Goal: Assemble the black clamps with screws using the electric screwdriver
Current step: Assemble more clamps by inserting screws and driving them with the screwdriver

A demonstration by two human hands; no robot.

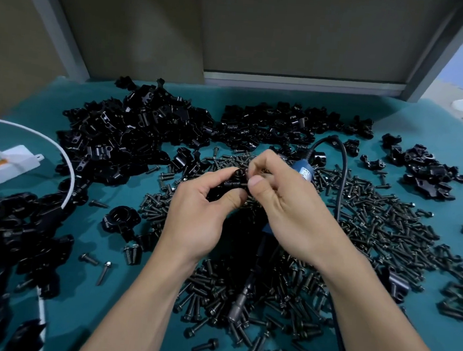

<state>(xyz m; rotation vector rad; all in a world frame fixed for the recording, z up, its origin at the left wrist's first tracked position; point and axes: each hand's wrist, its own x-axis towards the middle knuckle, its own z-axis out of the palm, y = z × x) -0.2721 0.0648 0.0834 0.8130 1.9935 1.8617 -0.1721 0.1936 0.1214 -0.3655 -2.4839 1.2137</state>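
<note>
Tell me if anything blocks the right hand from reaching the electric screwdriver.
Nothing visible lies over the electric screwdriver; it rests on the screws directly under both hands. The right hand is only busy, pinching at the clamp the left hand grips.

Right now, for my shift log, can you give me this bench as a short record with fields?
left hand: grips a clamp
right hand: pinches at the same clamp
screwdriver: lies on the table under the hands, untouched
screws: loose heap around the screwdriver
spare clamps: piles at the left and back
</note>
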